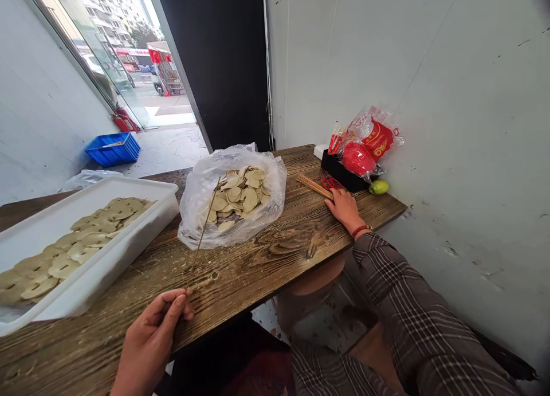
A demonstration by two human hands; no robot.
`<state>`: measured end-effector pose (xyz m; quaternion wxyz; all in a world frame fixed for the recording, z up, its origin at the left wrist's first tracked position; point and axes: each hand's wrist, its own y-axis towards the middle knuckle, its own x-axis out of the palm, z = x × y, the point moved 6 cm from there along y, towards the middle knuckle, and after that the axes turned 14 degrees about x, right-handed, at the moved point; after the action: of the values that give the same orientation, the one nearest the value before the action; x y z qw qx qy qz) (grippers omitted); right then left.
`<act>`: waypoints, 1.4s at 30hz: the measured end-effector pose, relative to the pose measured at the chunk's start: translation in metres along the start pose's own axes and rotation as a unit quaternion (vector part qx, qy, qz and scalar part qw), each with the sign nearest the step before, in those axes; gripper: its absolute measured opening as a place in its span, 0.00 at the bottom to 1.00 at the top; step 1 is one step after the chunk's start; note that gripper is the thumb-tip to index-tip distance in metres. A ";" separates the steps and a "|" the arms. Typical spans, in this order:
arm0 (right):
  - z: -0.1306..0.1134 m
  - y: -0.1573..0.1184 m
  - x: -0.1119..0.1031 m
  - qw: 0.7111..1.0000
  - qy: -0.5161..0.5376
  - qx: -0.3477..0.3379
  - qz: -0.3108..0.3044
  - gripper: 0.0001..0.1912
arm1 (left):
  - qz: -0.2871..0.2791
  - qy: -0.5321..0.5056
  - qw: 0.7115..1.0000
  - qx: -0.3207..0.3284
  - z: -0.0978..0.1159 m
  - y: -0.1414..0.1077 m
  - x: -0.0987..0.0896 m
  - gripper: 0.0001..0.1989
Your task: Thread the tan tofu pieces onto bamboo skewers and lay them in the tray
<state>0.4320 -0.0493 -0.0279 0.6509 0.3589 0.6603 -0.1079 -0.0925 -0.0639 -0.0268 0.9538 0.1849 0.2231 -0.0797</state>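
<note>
My left hand [157, 333] is closed in a pinch at the near end of a thin bamboo skewer [201, 235]. The skewer slants up and away, and its far tip shows in front of a clear plastic bag [275, 207]. Inside the open bag lies a pile of thin, round, beige slices [234, 195]. My right hand [346, 208] lies at the right end of a bundle of bamboo skewers [313, 185], its fingers closed over that end. Beside those fingers are red-handled scissors [330, 183]. A red bead bracelet [361, 230] circles my right wrist.
A white tray [167, 204] of flat beige slices stands on the wooden table [258, 270] at left. At the back right are a black box [344, 174], red plastic packaging [365, 149] and a yellow-green fruit [378, 187]. A blue crate [112, 149] sits by the doorway.
</note>
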 end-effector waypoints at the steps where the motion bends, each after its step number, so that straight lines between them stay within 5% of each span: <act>1: 0.001 0.003 0.002 1.000 -0.006 0.001 -0.003 0.23 | 0.000 0.002 1.000 -0.003 -0.002 0.000 0.000 0.15; 13: 0.024 0.025 0.002 0.998 -0.053 0.017 0.001 0.20 | 0.025 -0.011 0.999 -0.030 -0.003 -0.004 0.001 0.17; 22: 0.012 0.004 -0.021 0.983 0.116 -0.059 0.133 0.21 | 0.033 -0.055 0.998 -0.014 0.029 -0.006 0.007 0.15; 28: -0.059 -0.032 -0.078 0.928 0.274 -0.197 0.159 0.17 | 0.043 -0.084 0.995 -0.028 0.034 -0.009 0.011 0.14; 34: -0.161 -0.117 -0.147 0.862 0.310 -0.373 0.145 0.14 | 0.050 -0.090 0.994 -0.030 0.028 -0.014 0.015 0.14; 39: -0.230 -0.189 -0.154 0.778 0.286 -0.547 0.116 0.12 | 0.026 -0.053 0.998 -0.010 0.049 -0.009 0.014 0.12; 42: -0.251 -0.208 -0.141 0.764 0.248 -0.590 0.083 0.12 | 0.029 -0.009 1.000 0.008 0.064 -0.003 0.005 0.12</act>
<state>0.0933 -0.0924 0.0689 0.5543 -0.0281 0.6996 0.4500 -0.0639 -0.0917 0.0232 0.9562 0.1979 0.2081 -0.0556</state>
